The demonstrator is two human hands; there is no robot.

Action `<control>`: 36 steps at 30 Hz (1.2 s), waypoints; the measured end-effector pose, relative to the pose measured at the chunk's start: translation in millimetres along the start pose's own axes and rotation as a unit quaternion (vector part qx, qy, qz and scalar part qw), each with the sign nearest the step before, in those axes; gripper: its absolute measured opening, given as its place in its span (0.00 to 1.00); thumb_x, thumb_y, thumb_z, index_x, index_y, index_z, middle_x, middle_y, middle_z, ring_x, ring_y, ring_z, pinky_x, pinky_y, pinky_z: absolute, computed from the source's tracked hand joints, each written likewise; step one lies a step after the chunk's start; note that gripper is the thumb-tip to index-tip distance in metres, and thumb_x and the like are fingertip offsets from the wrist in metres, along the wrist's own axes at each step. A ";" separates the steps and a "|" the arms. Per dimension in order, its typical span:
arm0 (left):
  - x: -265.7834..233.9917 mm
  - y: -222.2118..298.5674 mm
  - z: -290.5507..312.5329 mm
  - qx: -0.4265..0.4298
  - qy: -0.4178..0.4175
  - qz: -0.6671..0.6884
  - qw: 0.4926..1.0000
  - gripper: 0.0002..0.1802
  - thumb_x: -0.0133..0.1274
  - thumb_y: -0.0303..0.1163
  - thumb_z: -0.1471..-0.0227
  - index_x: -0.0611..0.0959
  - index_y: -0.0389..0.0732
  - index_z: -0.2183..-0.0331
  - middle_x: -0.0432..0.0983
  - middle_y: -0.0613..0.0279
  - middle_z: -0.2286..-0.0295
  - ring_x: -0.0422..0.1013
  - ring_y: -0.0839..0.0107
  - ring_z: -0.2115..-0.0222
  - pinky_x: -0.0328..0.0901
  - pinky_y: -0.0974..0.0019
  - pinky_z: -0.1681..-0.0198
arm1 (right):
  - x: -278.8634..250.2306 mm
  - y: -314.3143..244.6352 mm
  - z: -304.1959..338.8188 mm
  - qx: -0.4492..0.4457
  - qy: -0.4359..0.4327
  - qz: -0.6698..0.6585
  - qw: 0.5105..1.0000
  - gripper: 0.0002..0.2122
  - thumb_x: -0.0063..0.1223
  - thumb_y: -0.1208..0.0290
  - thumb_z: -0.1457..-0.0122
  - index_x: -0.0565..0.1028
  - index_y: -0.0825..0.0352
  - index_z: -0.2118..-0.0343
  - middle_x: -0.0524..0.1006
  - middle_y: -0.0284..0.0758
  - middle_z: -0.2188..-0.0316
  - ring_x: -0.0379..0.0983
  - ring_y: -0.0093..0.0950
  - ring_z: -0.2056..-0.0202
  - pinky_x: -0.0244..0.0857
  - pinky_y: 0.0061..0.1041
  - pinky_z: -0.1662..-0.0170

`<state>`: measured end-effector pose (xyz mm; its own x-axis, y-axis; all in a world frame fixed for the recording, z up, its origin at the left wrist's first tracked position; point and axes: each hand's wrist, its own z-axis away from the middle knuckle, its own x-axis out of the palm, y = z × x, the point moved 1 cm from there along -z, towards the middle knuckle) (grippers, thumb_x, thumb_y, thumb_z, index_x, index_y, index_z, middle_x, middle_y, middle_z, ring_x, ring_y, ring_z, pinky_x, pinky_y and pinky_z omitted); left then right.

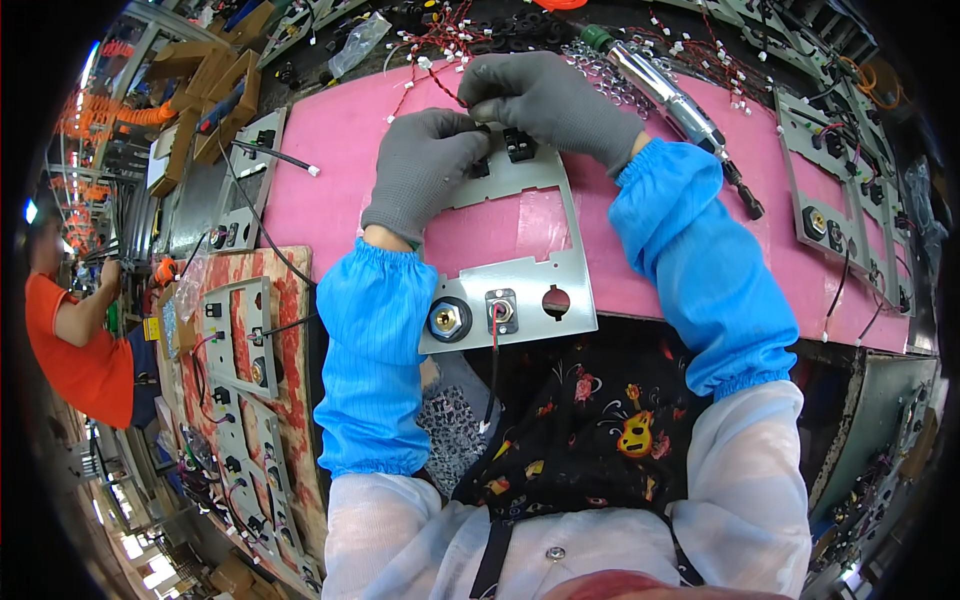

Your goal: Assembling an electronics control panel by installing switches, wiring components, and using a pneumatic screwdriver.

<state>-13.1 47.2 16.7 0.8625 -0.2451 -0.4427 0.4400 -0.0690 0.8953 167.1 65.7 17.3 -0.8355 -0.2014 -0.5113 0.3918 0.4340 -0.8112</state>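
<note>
A light grey metal panel [530, 278] with a large rectangular cutout lies before me on the pink work surface. Along its near edge sit a brass-centred round fitting [449, 320] and a small metal connector [501, 311] with a red and black lead hanging down. At the far edge, my gloved left hand [425, 170] is closed, its fingertips by a black part; what they grip is hidden. Just beyond, my gloved right hand [540, 105] pinches a thin red-and-black wire [442, 87] with a white plug end. A black switch [519, 145] is mounted beneath the right hand.
A silver power screwdriver [675, 105] lies right of my hands, beside loose metal rings [625, 85]. Wired leads [440, 40] pile at the back. More panels stand at right [845, 190] and on a worn red board [290, 350] at left. A person in orange [85, 345] works far left.
</note>
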 end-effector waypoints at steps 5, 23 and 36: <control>1.6 0.9 1.2 0.002 0.009 -0.009 1.000 0.17 0.58 0.35 0.55 0.85 0.32 0.65 0.80 0.60 0.77 0.73 0.78 0.78 0.67 0.73 0.73 | -3.9 -7.5 1.0 0.000 -0.021 0.045 0.999 0.11 0.58 0.69 0.44 0.76 0.62 0.58 0.80 0.35 0.66 0.77 0.28 0.63 0.71 0.27 0.59; -0.7 -1.5 1.8 -0.013 -0.004 0.026 1.000 0.14 0.59 0.32 0.54 0.84 0.31 0.67 0.79 0.61 0.77 0.72 0.79 0.78 0.66 0.74 0.74 | -8.0 -15.4 -1.0 -0.015 -0.061 0.018 0.998 0.11 0.57 0.75 0.45 0.76 0.66 0.59 0.79 0.34 0.68 0.75 0.22 0.66 0.71 0.25 0.60; -0.5 1.0 3.7 -0.009 -0.015 0.045 0.999 0.13 0.58 0.32 0.52 0.84 0.31 0.67 0.79 0.61 0.77 0.73 0.78 0.78 0.67 0.74 0.73 | -4.7 -16.0 -8.9 -0.051 -0.012 0.015 0.999 0.08 0.55 0.80 0.45 0.77 0.68 0.61 0.79 0.33 0.68 0.75 0.22 0.64 0.69 0.24 0.56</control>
<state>-14.0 43.7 18.0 0.8907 -0.2783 -0.3594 0.3664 -0.0283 0.9300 161.3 67.5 35.3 -0.8139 -0.2064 -0.5431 0.3749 0.5276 -0.7623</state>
